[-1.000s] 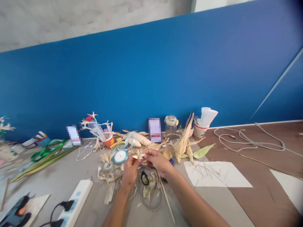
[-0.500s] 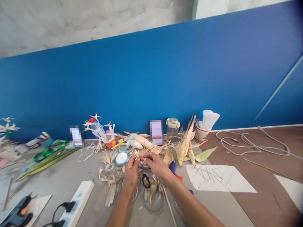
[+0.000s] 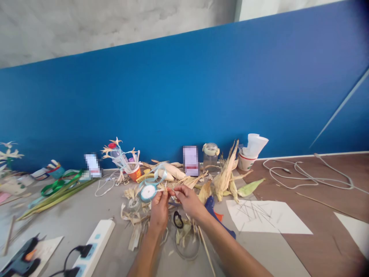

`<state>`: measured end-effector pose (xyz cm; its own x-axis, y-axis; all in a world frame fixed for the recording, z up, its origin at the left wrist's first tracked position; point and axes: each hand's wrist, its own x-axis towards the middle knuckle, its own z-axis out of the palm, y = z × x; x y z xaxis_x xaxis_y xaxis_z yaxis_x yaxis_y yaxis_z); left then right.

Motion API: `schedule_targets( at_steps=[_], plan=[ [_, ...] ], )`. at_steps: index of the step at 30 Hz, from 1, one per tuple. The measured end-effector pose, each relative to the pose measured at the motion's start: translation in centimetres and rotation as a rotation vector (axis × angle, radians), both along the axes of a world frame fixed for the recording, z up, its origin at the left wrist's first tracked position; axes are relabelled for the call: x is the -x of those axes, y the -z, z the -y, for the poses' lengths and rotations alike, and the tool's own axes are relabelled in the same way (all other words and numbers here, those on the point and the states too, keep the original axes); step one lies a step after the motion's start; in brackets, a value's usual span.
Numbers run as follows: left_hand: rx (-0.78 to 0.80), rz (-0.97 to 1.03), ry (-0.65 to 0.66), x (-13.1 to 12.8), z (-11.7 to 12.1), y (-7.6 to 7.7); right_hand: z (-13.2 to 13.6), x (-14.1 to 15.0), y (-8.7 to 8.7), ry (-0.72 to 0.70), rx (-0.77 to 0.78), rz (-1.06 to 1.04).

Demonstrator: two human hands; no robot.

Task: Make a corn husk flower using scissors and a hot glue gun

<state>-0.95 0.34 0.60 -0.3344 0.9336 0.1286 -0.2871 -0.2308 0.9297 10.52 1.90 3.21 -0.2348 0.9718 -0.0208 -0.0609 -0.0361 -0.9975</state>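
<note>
My left hand (image 3: 159, 209) is closed in a pinch, with a small pale corn husk piece (image 3: 162, 189) sticking out past the fingertips. Right beside it, my right hand (image 3: 188, 199) also pinches with thumb and forefinger; what lies between them is too small to make out. Just left of the fingers sits a ribbon spool (image 3: 148, 192) with a light blue rim. Below the hands, scissors with a black handle loop (image 3: 178, 220) lie among dry husk scraps (image 3: 135, 219). A blue glue gun (image 3: 213, 211) shows partly behind my right forearm.
Upright dry husks (image 3: 226, 179) and a lidded clear jar (image 3: 210, 156) stand at the back. Paper with thin sticks (image 3: 268, 217) lies right. A power strip (image 3: 96, 246) and dark glue gun (image 3: 23, 256) are at front left. A cup holds husk flowers (image 3: 135, 174).
Both hands stay close together. The husk piece has tipped from upright toward the left. My right forearm has shifted slightly, so more of the blue glue gun shows.
</note>
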Motion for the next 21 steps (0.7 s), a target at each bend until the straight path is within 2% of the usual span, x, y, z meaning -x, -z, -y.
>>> schedule_targets(
  at_steps=[3, 10, 17, 21],
  plan=[
    [-0.006, 0.076, 0.052, 0.0, 0.1, 0.0, -0.1, 0.2, 0.3, 0.016, -0.016, -0.005],
    [0.001, 0.145, 0.067, 0.0, 0.1, -0.4, -0.1, 0.5, 1.2, 0.012, -0.033, -0.008],
    [-0.025, 0.323, 0.113, -0.2, 0.1, -1.1, 0.8, 0.7, 0.1, 0.014, -0.069, 0.029],
    [0.019, 0.467, 0.079, -0.1, 0.1, -1.3, 1.1, 0.6, -0.3, 0.036, -0.085, 0.070]
  ],
)
